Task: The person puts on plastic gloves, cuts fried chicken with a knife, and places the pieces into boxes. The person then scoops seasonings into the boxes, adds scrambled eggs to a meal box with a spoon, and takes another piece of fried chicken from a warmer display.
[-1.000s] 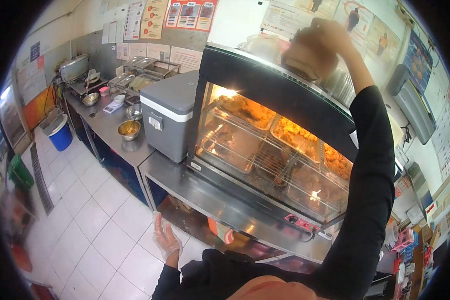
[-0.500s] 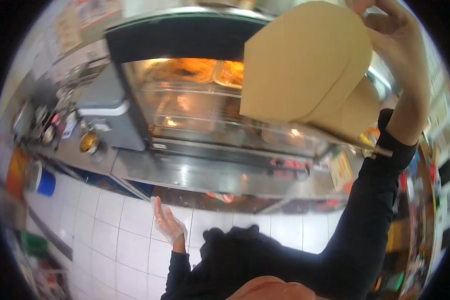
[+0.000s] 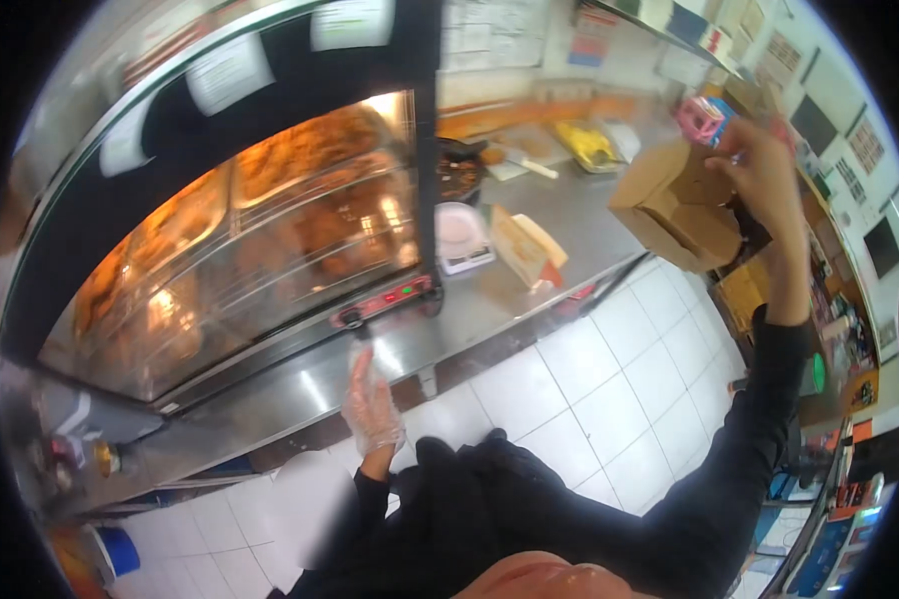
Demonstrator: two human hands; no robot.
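My right hand, bare, grips the edge of an open brown cardboard box at the upper right. The box is tilted and its inside faces me; I can see nothing in it. My left hand wears a clear plastic glove. It is raised near the counter's front edge with its fingers stretched out, holding nothing. Just beyond its fingertips are the red control panel and knob of the lit glass food warmer, where trays of browned food sit on wire racks.
On the steel counter stand a white scale, a flat carton piece, a dark pan and a tray of yellow items. A blue bucket is on the tiled floor at lower left. Shelves line the right side.
The view has swung right along the counter. My right hand has brought the cardboard box from above the warmer to the right side, its opening now visible. My left hand stays open.
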